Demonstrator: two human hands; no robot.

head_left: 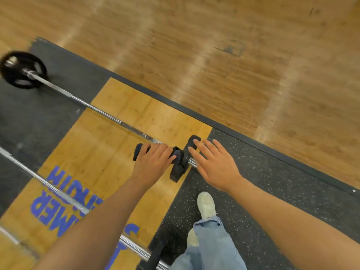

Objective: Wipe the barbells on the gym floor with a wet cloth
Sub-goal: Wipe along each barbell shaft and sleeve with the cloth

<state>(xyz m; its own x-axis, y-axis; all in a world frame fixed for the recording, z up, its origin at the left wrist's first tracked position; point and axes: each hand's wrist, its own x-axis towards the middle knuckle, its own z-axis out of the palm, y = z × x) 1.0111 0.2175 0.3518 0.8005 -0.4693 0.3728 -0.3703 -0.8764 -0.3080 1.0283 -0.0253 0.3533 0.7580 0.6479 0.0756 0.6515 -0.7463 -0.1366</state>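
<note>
Two barbells lie on the lifting platform (109, 152): the far barbell (93, 106) runs from a black plate (21, 70) at upper left to mid-frame, the near barbell (64, 197) crosses the lower left. The left hand (152, 162) has its grip closed around a dark cloth (139, 152) on the far bar beside a small plate (179, 166). The right hand (216, 164) hovers with fingers spread wide, holding nothing, over the bar's end.

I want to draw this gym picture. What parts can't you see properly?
Head view only:
- Cloth: mostly hidden under the left hand.
- Far weight plate: blurred.
- Near barbell: ends cut off by the edges, partly behind the left arm.
- Blue floor lettering: partly covered.
</note>
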